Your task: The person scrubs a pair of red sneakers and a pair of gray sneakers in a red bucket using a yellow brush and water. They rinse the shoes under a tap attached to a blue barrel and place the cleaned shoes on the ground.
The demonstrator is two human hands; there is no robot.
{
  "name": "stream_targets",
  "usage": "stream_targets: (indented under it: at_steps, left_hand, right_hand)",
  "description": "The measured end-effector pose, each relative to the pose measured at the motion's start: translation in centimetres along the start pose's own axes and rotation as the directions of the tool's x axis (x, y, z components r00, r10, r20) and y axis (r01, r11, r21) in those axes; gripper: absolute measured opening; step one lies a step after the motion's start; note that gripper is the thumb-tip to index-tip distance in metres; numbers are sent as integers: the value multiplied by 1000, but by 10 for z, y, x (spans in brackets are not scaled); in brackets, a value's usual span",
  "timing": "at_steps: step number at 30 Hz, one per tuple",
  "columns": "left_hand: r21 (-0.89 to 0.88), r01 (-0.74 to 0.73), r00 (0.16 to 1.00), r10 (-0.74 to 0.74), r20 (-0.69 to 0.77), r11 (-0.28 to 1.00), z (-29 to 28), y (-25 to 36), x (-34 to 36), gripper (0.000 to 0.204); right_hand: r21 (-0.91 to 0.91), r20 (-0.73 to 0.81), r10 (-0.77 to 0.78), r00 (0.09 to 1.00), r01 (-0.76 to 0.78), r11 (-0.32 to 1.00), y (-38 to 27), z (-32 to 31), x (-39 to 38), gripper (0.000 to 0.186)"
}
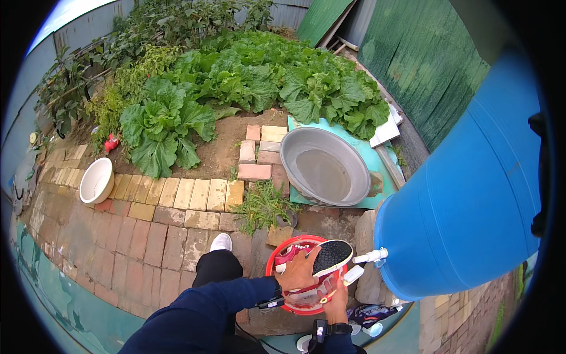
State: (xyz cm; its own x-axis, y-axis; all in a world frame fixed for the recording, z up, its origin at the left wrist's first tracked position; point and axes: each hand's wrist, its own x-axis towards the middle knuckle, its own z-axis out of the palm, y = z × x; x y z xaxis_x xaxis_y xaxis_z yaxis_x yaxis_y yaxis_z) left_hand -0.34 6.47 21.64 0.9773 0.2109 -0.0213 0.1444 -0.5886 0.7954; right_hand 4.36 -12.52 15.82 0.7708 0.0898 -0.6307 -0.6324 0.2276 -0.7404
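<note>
Over a red basin point(272, 260) in front of me, my left hand point(298, 271) grips a shoe with a black sole and white edge point(332, 257), its sole turned up toward the right. My right hand point(336, 301) is closed round the handle of a white-headed brush point(354, 275), whose head lies just beside the sole. More red and white shoe fabric point(288, 255) shows in the basin next to my left hand; I cannot tell if it belongs to the same shoe. Both hands partly cover the basin's inside.
To the right a big blue barrel point(460, 206) has a white tap point(371, 256) close to the basin. A grey tub point(324, 165) stands beyond, on a teal board. A white bowl point(96, 180) sits on the bricks at left. Leafy greens point(236, 76) grow behind.
</note>
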Motion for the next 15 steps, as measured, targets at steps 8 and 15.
stream_targets:
  at_steps: [8, 15]
  left_hand:
    - [-42, -67, 997, 69, 36, 997, -5, 28, -11, 100]
    - [-418, -333, 943, 295, -156, 845, 5, 16, 9, 88]
  right_hand:
    - [394, 419, -119, 900, -62, 917, -11, 16, 13, 54]
    - [390, 320, -160, 934, 24, 920, -50, 30, 3, 54]
